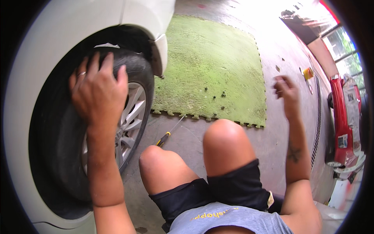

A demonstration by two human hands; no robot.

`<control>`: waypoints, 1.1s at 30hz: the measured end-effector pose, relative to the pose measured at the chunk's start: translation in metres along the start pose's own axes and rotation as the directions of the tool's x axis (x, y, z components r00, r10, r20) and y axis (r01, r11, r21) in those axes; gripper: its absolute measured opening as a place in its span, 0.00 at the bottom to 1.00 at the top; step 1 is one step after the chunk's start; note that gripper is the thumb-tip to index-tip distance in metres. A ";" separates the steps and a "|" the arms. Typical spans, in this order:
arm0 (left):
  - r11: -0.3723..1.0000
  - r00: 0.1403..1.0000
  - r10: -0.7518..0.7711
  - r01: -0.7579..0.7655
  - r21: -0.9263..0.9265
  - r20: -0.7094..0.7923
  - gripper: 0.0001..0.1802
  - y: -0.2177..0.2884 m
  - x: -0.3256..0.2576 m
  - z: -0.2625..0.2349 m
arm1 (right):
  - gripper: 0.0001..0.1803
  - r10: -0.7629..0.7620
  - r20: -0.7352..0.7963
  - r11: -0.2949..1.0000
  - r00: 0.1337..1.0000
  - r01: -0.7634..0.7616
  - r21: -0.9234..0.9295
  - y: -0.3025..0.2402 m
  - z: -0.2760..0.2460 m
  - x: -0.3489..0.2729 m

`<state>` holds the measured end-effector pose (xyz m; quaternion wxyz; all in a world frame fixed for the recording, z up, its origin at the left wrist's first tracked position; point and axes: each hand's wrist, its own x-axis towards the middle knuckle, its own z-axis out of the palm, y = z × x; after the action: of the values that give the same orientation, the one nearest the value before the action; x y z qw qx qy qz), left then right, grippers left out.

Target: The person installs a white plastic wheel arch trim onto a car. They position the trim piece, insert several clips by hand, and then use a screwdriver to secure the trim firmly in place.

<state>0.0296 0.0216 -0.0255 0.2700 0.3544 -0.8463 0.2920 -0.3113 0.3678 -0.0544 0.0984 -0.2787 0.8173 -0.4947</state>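
Fingers of the left hand (98,90) spread flat on the tyre (132,68) in the car's wheel arch, likely heavy, stiff, grippy rubber best grasped by its tread, while the right hand (286,91) hangs loosely curled, empty.

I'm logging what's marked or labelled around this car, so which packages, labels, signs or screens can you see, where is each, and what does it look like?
Stickers: on the red machine at the right edge, small pale rectangular patches.
Printed strip: across the grey shirt at the bottom, a short line of yellow print.
Orange and yellow object: on the floor far right, small, too blurred to tell its kind.
No screens or signs show.
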 end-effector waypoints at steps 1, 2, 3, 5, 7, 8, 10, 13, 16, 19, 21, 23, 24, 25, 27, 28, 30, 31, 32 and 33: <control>1.000 1.000 0.010 -0.010 0.013 0.013 0.20 0.001 0.000 -0.002 | 0.11 0.073 0.033 0.994 0.997 -0.070 -0.086 0.017 0.016 -0.002; 0.999 0.999 0.019 -0.020 0.035 0.029 0.21 0.003 0.002 -0.004 | 0.10 0.168 0.086 0.980 0.982 -0.157 -0.122 0.048 0.028 0.001; 0.998 0.999 0.032 -0.033 0.061 0.020 0.19 0.008 0.003 -0.001 | 0.11 0.267 0.138 0.959 0.954 -0.248 -0.140 0.085 0.036 0.001; 0.996 1.000 -0.003 0.002 0.089 0.014 0.18 0.013 0.005 0.003 | 0.13 0.389 0.212 0.911 0.896 -0.340 -0.235 0.155 0.057 0.001; 0.983 1.000 -0.004 0.007 0.182 -0.019 0.15 0.009 0.007 0.011 | 0.14 0.463 0.235 0.876 0.855 -0.402 -0.267 0.215 0.071 0.005; 0.980 1.000 -0.006 0.008 0.199 -0.013 0.15 0.008 0.007 0.014 | 0.15 0.492 0.229 0.858 0.840 -0.424 -0.290 0.234 0.075 0.008; 0.969 1.000 -0.015 0.015 0.245 0.000 0.14 0.005 0.006 0.016 | 0.15 0.523 0.230 0.842 0.821 -0.455 -0.291 0.270 0.086 0.022; 0.937 0.999 0.024 -0.007 0.350 -0.043 0.12 0.002 0.007 0.026 | 0.15 0.458 0.232 0.868 0.858 -0.375 -0.326 0.327 0.104 0.058; 0.917 0.998 0.063 -0.055 0.395 -0.007 0.11 0.007 0.013 0.029 | 0.15 0.355 0.262 0.895 0.897 -0.246 -0.372 0.364 0.126 0.086; 0.901 0.996 0.074 -0.086 0.425 0.044 0.11 0.008 0.013 0.033 | 0.14 0.433 0.330 0.892 0.839 -0.348 -0.288 0.360 0.144 0.107; 0.892 0.995 0.075 -0.097 0.440 0.068 0.11 0.006 0.016 0.027 | 0.15 0.411 0.415 0.904 0.812 -0.303 -0.302 0.364 0.154 0.116; 0.888 0.993 0.072 -0.105 0.449 0.089 0.11 0.007 0.019 0.026 | 0.16 0.355 0.477 0.918 0.804 -0.202 -0.342 0.377 0.154 0.120; 0.887 0.993 0.071 -0.107 0.449 0.096 0.11 0.010 0.019 0.027 | 0.16 0.360 0.486 0.921 0.797 -0.220 -0.322 0.384 0.152 0.123; 0.889 0.992 0.069 -0.107 0.444 0.101 0.11 0.012 0.020 0.029 | 0.15 0.366 0.494 0.923 0.789 -0.239 -0.302 0.391 0.150 0.124; 0.890 0.991 0.068 -0.113 0.441 0.117 0.11 0.016 0.021 0.028 | 0.15 0.388 0.507 0.919 0.770 -0.278 -0.281 0.395 0.151 0.129; 0.895 0.991 0.057 -0.106 0.433 0.125 0.12 0.014 0.019 0.028 | 0.15 0.407 0.509 0.911 0.758 -0.296 -0.287 0.393 0.151 0.132; 0.903 0.989 0.040 -0.096 0.419 0.142 0.14 0.010 0.017 0.025 | 0.15 0.433 0.499 0.898 0.751 -0.312 -0.309 0.386 0.153 0.136; 0.902 0.989 0.028 -0.087 0.423 0.143 0.14 0.012 0.017 0.026 | 0.15 0.435 0.482 0.895 0.761 -0.305 -0.326 0.383 0.154 0.139; 0.901 0.989 0.016 -0.077 0.427 0.145 0.14 0.012 0.017 0.025 | 0.15 0.437 0.464 0.890 0.770 -0.299 -0.344 0.379 0.155 0.141; 0.900 0.989 0.004 -0.067 0.431 0.147 0.14 0.013 0.016 0.025 | 0.15 0.449 0.462 0.877 0.765 -0.276 -0.394 0.377 0.156 0.142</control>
<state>0.0038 0.0047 -0.0355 0.1178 0.4100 -0.7834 0.4521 -0.4955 0.3054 -0.4402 0.3756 -0.2529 0.8599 -0.2356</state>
